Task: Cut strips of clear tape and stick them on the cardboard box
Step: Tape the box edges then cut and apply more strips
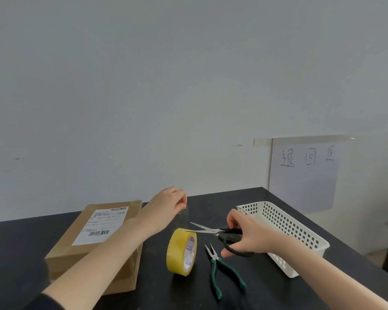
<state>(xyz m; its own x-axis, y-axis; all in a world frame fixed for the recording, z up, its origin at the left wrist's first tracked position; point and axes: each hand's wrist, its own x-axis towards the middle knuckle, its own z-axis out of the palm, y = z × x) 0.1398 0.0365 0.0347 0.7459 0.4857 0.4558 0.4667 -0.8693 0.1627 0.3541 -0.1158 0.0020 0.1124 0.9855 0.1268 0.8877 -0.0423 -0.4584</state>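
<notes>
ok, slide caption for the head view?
Left hand pulls clear tape strip up from yellowish tape roll; right hand brings open black-handled scissors to cut.

A paper sheet [304, 175] on the wall, beyond the right hand's fingers [232, 220], is showing handwritten "退回区". The tape roll [181, 252] core below them is showing a red-blue "B" logo. The box label [101, 224] print is staying illegible.

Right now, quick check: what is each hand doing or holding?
Left hand: closed, pinching the pulled-up end of the clear tape strip above the tape roll.
Right hand: closed on the scissors, blades open at the strip.
</notes>
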